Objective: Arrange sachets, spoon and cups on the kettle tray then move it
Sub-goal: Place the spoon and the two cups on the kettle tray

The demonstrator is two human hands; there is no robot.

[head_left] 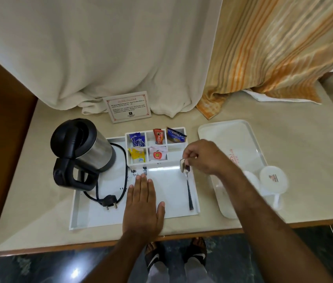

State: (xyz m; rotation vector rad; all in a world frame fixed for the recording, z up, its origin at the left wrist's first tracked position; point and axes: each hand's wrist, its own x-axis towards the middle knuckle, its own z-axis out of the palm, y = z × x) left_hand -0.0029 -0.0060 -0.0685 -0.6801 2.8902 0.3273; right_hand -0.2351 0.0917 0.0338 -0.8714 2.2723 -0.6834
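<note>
A white kettle tray lies on the counter with a black and steel kettle at its left and its plug on the tray floor. Several sachets stand in the small compartments at the tray's back. My left hand rests flat, palm down, on the tray's floor. My right hand pinches the bowl end of a metal spoon, which lies along the tray's right side. White cups with lids stand to the right, partly hidden by my right arm.
A second white tray lies at the right under the cups. A printed card stands behind the kettle tray, against white and orange-striped curtains. The counter's front edge runs close to the tray. My feet show on the floor below.
</note>
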